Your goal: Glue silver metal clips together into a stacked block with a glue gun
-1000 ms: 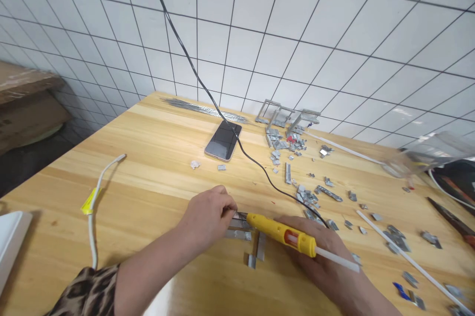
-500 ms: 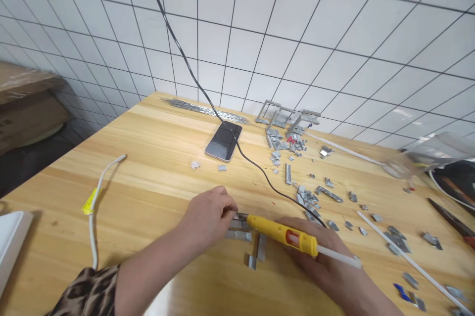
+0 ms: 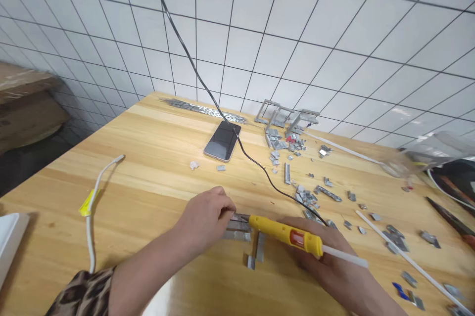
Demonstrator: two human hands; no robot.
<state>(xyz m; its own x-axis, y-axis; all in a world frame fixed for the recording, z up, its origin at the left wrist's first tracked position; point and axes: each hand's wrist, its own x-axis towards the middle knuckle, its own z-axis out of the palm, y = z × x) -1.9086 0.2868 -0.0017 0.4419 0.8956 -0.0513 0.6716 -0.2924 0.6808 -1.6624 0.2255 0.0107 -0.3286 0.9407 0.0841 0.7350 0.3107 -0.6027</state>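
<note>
A yellow hot glue gun (image 3: 276,229) with a white glue stick (image 3: 345,255) out of its back is gripped by my right hand (image 3: 326,251). Its metal nozzle points left, close to a small grey metal structure (image 3: 237,227) on the wooden table. My left hand (image 3: 210,214) is closed, thumb and fingertips pinched at the left end of that structure; the exact piece between them is hidden. Below the nozzle, an upright grey metal strip (image 3: 260,247) and a small bent foot piece (image 3: 250,261) extend toward me.
Beyond my hands lie a phone (image 3: 222,142) and a bundle of thin wires (image 3: 204,110). A black cord (image 3: 256,163) runs across to the glue gun. Several metal scraps (image 3: 306,196) and small frames (image 3: 285,115) spread rightward, near pliers (image 3: 451,217). A white cable (image 3: 89,232) lies left.
The glue gun has shifted slightly to the right, its nozzle drawing back a little from my left fingertips. My left hand stays nearly in place. The view has moved slightly.
</note>
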